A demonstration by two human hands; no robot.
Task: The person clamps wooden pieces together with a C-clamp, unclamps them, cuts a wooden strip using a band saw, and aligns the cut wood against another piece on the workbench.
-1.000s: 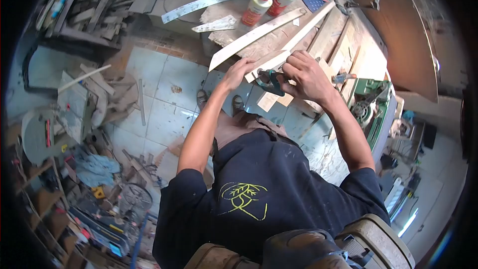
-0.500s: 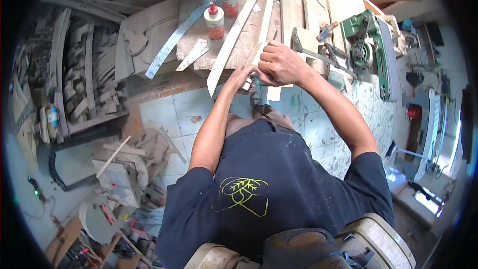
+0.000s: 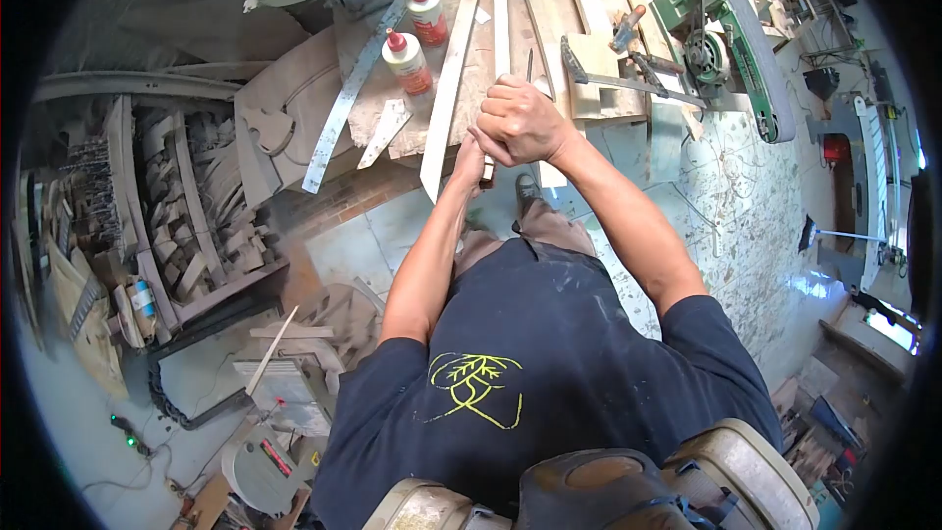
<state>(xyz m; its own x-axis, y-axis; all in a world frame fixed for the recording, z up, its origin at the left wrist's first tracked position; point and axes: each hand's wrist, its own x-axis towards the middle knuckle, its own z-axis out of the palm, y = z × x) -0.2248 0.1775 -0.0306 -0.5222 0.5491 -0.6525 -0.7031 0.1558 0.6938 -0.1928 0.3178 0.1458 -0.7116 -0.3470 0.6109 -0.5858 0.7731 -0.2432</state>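
Note:
Both hands are close together at the near edge of the workbench point(image 3: 407, 142). My right hand point(image 3: 524, 121) is closed in a fist, its thumb reaching over my left hand point(image 3: 472, 159). A long, narrow wooden strip point(image 3: 500, 25) runs from the far side of the bench down to my hands. My left hand is closed around its near end, where a pale bit shows below the fingers. Whatever sits inside the right fist is hidden. Left of the hands lies another wooden strip point(image 3: 451, 88), its pointed end overhanging the edge.
Two glue bottles point(image 3: 408, 63) point(image 3: 428, 14) with red caps stand on the bench. To the right are a clamp point(image 3: 628, 81) and a green belt sander point(image 3: 708, 49). A speckled metal strip point(image 3: 368, 79) overhangs the left side. Wood offcuts fill a rack point(image 3: 211, 226).
The view has swung, so the bench items appear further left and the sander higher. My right hand has closed in on my left, and its thumb now lies across it.

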